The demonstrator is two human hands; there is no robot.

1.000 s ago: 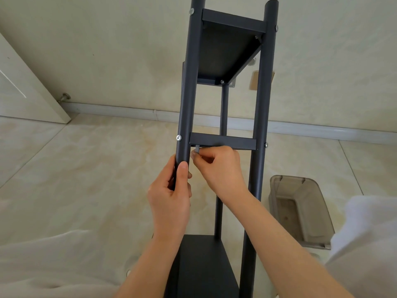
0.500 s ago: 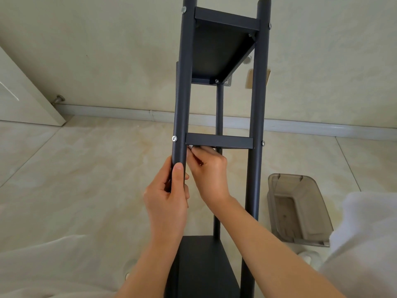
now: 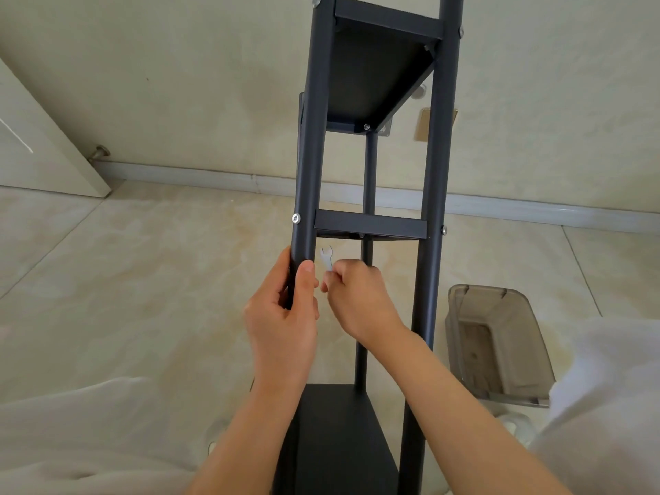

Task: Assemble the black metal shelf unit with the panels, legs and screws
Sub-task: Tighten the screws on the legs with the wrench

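Two bare hands at work on one black metal shelf unit (image 3: 371,223).

We count three flat black panels between the round black legs: one high up (image 3: 375,76), one at the middle (image 3: 369,226) and one low, nearest us (image 3: 339,441). Our left hand (image 3: 282,323) curls round the front left leg (image 3: 310,155) just below the middle panel. Our right hand (image 3: 360,298) pinches one small silver open-ended spanner (image 3: 326,257), its head up, just under that panel and apart from it. Four silver screw heads show on the front legs, one at (image 3: 295,218). One smoky transparent plastic bin (image 3: 496,344) stands on the tiled floor at the right.
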